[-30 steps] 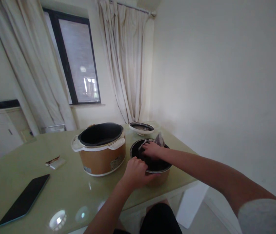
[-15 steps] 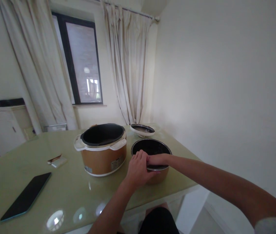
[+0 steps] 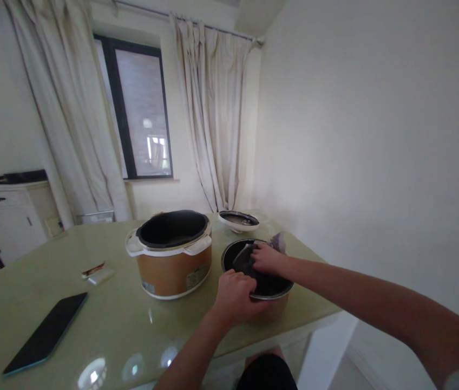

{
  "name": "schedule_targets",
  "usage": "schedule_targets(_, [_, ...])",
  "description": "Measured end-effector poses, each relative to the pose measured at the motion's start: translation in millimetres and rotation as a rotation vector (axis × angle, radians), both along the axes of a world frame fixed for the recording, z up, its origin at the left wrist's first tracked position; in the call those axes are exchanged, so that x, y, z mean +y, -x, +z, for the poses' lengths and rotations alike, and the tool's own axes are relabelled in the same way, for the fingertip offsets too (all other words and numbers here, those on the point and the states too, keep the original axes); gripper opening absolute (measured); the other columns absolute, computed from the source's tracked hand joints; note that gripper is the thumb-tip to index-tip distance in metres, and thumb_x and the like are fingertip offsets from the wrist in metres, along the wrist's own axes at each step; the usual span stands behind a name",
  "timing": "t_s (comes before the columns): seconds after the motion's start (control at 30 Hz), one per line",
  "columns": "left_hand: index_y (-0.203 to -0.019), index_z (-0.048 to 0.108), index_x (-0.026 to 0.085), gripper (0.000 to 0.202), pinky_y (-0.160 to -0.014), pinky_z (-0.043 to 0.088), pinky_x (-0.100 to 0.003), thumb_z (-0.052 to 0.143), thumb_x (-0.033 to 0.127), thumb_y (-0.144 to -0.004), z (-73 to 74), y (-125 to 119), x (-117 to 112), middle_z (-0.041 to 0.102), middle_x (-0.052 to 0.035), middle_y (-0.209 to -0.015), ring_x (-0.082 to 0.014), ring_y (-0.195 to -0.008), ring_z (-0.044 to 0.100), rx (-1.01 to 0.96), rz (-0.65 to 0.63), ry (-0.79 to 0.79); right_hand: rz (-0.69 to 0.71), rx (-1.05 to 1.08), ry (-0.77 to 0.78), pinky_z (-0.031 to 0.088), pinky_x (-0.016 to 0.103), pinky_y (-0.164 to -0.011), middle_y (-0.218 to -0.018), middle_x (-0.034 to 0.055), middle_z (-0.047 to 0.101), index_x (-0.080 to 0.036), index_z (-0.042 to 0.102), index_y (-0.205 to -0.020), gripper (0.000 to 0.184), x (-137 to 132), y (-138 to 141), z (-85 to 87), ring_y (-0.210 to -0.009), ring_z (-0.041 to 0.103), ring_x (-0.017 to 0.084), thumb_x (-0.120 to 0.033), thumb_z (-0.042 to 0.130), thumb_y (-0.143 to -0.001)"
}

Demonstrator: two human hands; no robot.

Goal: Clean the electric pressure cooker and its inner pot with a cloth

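Observation:
A round pot (image 3: 273, 297), dark inside with a shiny metal rim, stands near the table's front right edge. My left hand (image 3: 234, 295) is closed over the near left of its rim, fingers curled to the inside. Over the pot's opening, my right hand (image 3: 268, 259) grips a grey cloth (image 3: 279, 242). One end of the cloth sticks up past the far right of the rim, and a darker part hangs inside the pot. The fingers of this hand are partly hidden by the cloth.
To the left stands a brown and white electric cooker (image 3: 175, 273), its top uncovered. Behind the pot lies an upturned lid (image 3: 238, 223). A dark tablet (image 3: 46, 333) and a small packet (image 3: 100, 275) are on the green table (image 3: 132, 314). A wall rises at the right.
My right hand has risen from low inside the pot's near side towards its far side, and the cloth now shows in it. My left hand stays at the rim. The view has tilted slightly up.

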State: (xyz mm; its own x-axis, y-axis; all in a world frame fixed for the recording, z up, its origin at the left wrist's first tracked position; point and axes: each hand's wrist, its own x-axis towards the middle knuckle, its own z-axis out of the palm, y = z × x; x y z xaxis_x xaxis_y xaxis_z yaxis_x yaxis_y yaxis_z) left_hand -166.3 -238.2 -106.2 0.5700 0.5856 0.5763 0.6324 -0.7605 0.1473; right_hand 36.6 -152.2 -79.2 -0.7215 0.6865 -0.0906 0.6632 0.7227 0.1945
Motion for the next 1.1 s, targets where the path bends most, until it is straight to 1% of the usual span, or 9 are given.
schedule_targets(0.2, [-0.062,0.067,0.021,0.051,-0.066,0.036,-0.034,0.077,0.069,-0.078,-4.3,-2.5,0.6,0.074,-0.0023,-0.067,-0.0190,-0.066,0.068,-0.018,0.003,-0.024,0.604,-0.188,-0.153,0.046,0.039,-0.095,-0.113,0.0108,0.075,-0.018,0.074,-0.086,0.015,17.4,34.3,-1.9,-0.109,0.064,0.025,-0.021,0.065,-0.098])
schedule_targets(0.27, [-0.063,0.068,0.021,0.052,-0.067,0.036,-0.034,0.076,0.071,-0.078,-2.4,-1.5,-1.4,0.074,-0.0033,-0.067,-0.0200,-0.068,0.069,-0.010,0.016,-0.011,0.493,-0.146,-0.163,0.049,0.039,-0.091,-0.115,0.0109,0.075,-0.019,0.076,-0.092,0.010,17.0,33.4,-4.2,-0.104,0.066,0.025,-0.021,0.066,-0.096])
schedule_targets(0.33, [-0.064,0.068,0.021,0.053,-0.068,0.037,-0.035,0.074,0.072,-0.079,-0.1,-0.3,-4.5,0.074,-0.0047,-0.068,-0.0213,-0.070,0.069,-0.002,0.044,0.007,0.216,-0.127,-0.103,0.051,0.039,-0.083,-0.113,0.0107,0.076,-0.022,0.077,-0.102,0.016,9.7,24.2,-2.5,-0.097,0.069,0.026,-0.019,0.073,-0.087])
schedule_targets(0.43, [-0.065,0.066,0.021,0.052,-0.069,0.037,-0.036,0.071,0.069,-0.084,2.3,1.1,-8.8,0.073,-0.0057,-0.069,-0.0228,-0.072,0.069,-0.001,0.077,0.036,-0.152,-0.140,0.091,0.052,0.039,-0.075,-0.097,0.0090,0.076,-0.026,0.078,-0.114,0.042,-11.8,7.6,10.2,-0.088,0.071,0.030,-0.016,0.076,-0.074])
schedule_targets(0.5, [-0.065,0.063,0.022,0.051,-0.070,0.038,-0.037,0.071,0.068,-0.085,3.2,0.9,-11.3,0.071,-0.0049,-0.069,-0.0231,-0.072,0.068,-0.010,0.072,0.051,-0.259,-0.116,0.273,0.054,0.041,-0.075,-0.087,0.0061,0.073,-0.027,0.079,-0.112,0.042,-27.4,3.5,21.0,-0.084,0.071,0.031,-0.016,0.073,-0.072])
schedule_targets(0.67, [-0.094,0.066,0.021,0.053,-0.083,0.049,-0.043,0.078,0.070,-0.077,5.7,-4.7,-17.4,0.070,-0.0095,-0.099,-0.0293,-0.094,0.065,-0.174,0.106,-0.048,-0.322,0.328,0.762,0.057,0.042,-0.082,-0.084,0.0029,0.067,-0.019,0.073,-0.089,0.020,-44.2,24.6,23.7,-0.082,0.066,0.024,-0.015,0.062,-0.073])
schedule_targets(0.8, [-0.128,0.059,0.020,0.075,-0.105,0.048,-0.050,0.086,0.063,-0.073,3.3,-8.4,-16.1,0.063,-0.0148,-0.132,-0.0344,-0.121,0.060,-0.306,0.113,-0.144,-0.269,0.792,0.848,0.052,0.040,-0.103,-0.102,0.0047,0.067,-0.018,0.070,-0.090,0.016,-37.9,43.5,8.4,-0.102,0.063,0.022,-0.016,0.060,-0.077])
schedule_targets(0.93, [-0.140,0.053,0.022,0.084,-0.108,0.049,-0.053,0.088,0.059,-0.072,-0.3,-4.3,-9.3,0.058,-0.0156,-0.143,-0.0372,-0.130,0.057,-0.285,0.124,-0.152,-0.249,0.778,0.885,0.049,0.038,-0.107,-0.102,0.0026,0.070,-0.018,0.074,-0.095,0.018,-29.7,37.6,17.1,-0.105,0.062,0.022,-0.024,0.067,-0.079])
schedule_targets(1.1, [-0.153,0.041,0.020,0.104,-0.112,0.049,-0.056,0.088,0.062,-0.070,-3.0,1.8,-4.7,0.052,-0.0190,-0.151,-0.0391,-0.137,0.052,-0.294,0.115,-0.136,-0.341,0.640,0.905,0.053,0.033,-0.087,-0.079,-0.0017,0.069,-0.018,0.079,-0.087,0.018,-29.1,21.8,60.1,-0.084,0.062,0.019,-0.028,0.075,-0.073])
